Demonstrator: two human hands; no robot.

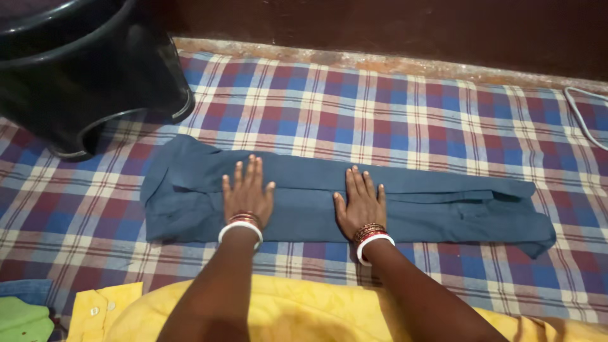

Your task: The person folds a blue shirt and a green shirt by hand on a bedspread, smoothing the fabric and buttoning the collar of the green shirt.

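On the bed, centre: folded blue garment [329, 199] lies flat as a long strip running left to right across the checked sheet [392, 107].
Left hand [247, 195]: palm down on the garment, fingers spread and flat, gripping nothing; white and red bangles [240, 223] at the wrist.
Right hand [361, 204]: palm down on the same garment just to the right of the left hand, fingers together and flat, holding nothing; red and white bangles on this wrist too.
Garment ends: thicker, bunched end left of the left hand; narrower end with a seam and loose corner well to the right of the right hand.
Surface: plaid sheet in red, blue and cream, smooth, stretching beyond the hands to the far edge.
Far edge: pale worn strip [380, 63] where the sheet meets a dark brown wall [380, 25].
Beyond the left hand: black plastic tub [82, 69] resting on the sheet, near the garment's bunched end, not touching it as far as I can tell.
Far right edge: white cord [579, 114] lying on the sheet, well apart from the garment.
Near side, below the wrists: yellow cloth [297, 310]; a yellow piece with buttons [104, 310] and green and blue fabric [22, 316] at the lower left corner.
Open room: bare sheet between the fingertips and the far edge, and to the right beyond the garment's narrow end.
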